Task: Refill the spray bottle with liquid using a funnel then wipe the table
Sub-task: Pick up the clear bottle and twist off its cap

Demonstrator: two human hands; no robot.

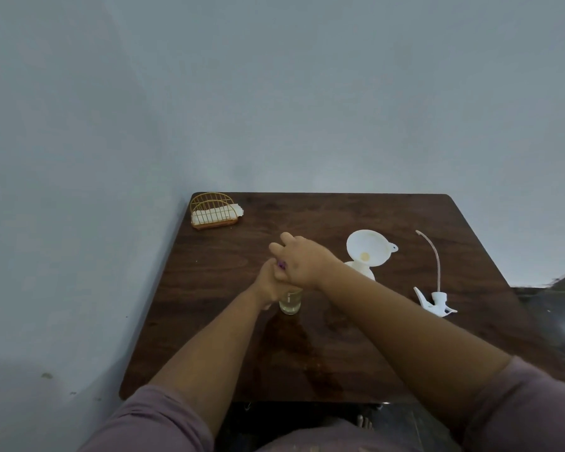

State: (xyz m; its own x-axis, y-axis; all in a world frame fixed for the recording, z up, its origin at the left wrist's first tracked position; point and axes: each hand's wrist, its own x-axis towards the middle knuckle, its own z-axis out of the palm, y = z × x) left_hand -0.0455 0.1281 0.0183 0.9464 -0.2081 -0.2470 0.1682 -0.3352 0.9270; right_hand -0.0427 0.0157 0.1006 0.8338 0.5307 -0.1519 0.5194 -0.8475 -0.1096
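Refill bottle [290, 301] at frame centre: our left hand [269, 285] fingers steady it while right hand [302, 262] fingers twist its purple cap [281, 264]; keep it upright on the bench [307, 353].

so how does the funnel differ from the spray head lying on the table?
Pose: the funnel stands upright in the neck of a white bottle; the spray head lies loose on the table, its dip tube stretched toward the far edge.
Shape: the funnel is a wide round bowl with a small tab; the spray head is small and angular with a long thin tube.
Position: the funnel sits closer to the hands than the spray head.
Both are white plastic, and neither is held.
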